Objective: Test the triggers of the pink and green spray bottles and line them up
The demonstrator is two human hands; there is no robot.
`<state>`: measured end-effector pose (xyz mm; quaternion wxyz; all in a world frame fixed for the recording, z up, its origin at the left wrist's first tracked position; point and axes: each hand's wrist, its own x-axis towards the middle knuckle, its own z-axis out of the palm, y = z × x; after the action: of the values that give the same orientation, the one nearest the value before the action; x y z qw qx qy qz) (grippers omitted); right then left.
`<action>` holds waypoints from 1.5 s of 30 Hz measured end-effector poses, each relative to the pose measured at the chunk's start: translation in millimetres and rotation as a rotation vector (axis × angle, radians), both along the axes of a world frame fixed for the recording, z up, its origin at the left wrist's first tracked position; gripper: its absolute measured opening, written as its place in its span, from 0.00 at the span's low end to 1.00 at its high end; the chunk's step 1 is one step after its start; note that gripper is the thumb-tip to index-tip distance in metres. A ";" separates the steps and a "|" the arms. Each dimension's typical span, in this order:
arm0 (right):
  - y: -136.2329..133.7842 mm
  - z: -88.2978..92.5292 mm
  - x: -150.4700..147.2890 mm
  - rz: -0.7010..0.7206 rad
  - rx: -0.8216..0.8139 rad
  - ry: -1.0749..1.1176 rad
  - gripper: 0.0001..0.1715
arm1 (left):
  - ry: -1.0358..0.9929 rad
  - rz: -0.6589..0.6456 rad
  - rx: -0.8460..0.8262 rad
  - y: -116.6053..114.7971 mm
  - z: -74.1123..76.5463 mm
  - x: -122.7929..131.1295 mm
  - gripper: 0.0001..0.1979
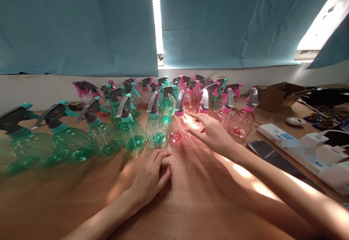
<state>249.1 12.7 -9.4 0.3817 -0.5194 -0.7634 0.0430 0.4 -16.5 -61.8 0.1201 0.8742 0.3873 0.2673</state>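
My left hand rests on the table, loosely curled, with a gap between thumb and fingers and nothing held. In front of it stand a clear green spray bottle and a pink spray bottle. My right hand is open, thumb apart from the fingers, beside that pink bottle. It partly covers another pink spray bottle behind it; whether the fingertips touch either bottle I cannot tell. Further right is a pink spray bottle with a grey trigger head.
More green spray bottles line the left, with several others packed behind. On the right lie a dark phone, a white power strip with plugs, a white mouse and an open cardboard box. Blue curtains hang at the back.
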 end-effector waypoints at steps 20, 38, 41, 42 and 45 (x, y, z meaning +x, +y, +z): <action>21.5 0.7 22.4 -0.344 -0.164 0.065 0.26 | -0.045 0.011 0.008 -4.5 2.2 14.5 0.09; -67.2 -1.7 15.4 -0.228 -0.176 0.052 0.26 | -0.452 -0.025 -0.165 8.4 60.8 103.1 0.21; -77.1 -9.0 6.6 -0.161 -0.152 0.050 0.25 | -0.477 -0.089 -0.192 9.0 70.6 108.3 0.25; -79.1 -12.0 2.8 -0.156 -0.143 0.044 0.24 | -0.482 -0.101 -0.190 9.0 72.5 108.5 0.27; -82.5 -19.7 -10.3 -0.161 -0.113 0.029 0.26 | -0.496 -0.094 -0.183 8.5 75.1 104.4 0.31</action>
<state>238.8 -69.7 -29.1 0.3650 -0.5990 -0.7099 0.0626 104.9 -8.0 13.3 0.3024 0.7845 0.3273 0.4312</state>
